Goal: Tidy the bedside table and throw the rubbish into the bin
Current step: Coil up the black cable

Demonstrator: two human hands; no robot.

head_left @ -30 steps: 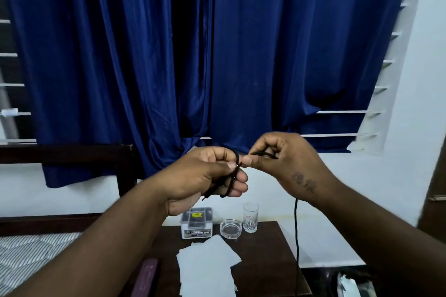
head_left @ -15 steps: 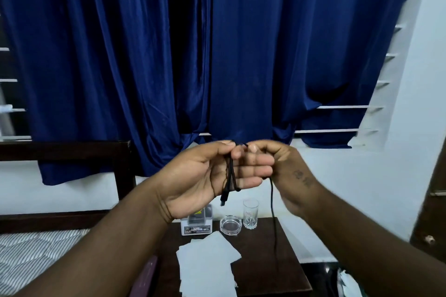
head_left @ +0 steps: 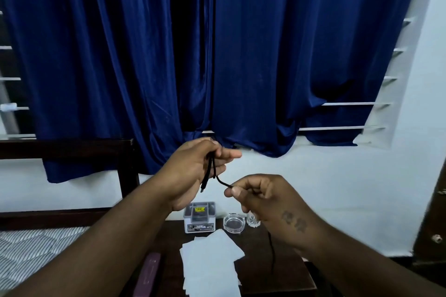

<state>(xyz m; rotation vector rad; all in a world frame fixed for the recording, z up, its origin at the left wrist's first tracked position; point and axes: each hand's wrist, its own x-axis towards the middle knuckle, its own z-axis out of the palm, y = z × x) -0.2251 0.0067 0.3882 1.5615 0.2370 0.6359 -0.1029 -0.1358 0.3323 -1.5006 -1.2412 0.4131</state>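
A thin black cable [head_left: 209, 171] is looped in my left hand [head_left: 193, 171], which is closed around its folded strands above the bedside table [head_left: 277, 270]. My right hand [head_left: 263, 198] is lower and to the right, pinching the same cable between thumb and forefinger. The cable's free length hangs below my right wrist down to the table top. On the dark wooden table lie white paper sheets [head_left: 212, 263], a small boxed item [head_left: 199, 217], a glass ashtray [head_left: 233, 223] and a small glass [head_left: 253, 222], partly hidden by my right hand.
Blue curtains [head_left: 217, 55] cover the window behind. A bed with a striped mattress [head_left: 36, 248] and dark headboard [head_left: 67, 149] lies to the left. A maroon flat object [head_left: 149, 270] rests at the table's left edge. A dark door [head_left: 434, 224] stands at the right.
My right hand has dropped down and to the right, drawing a stretch of cable out from the loops. My left hand stays raised and has closed on the loops.
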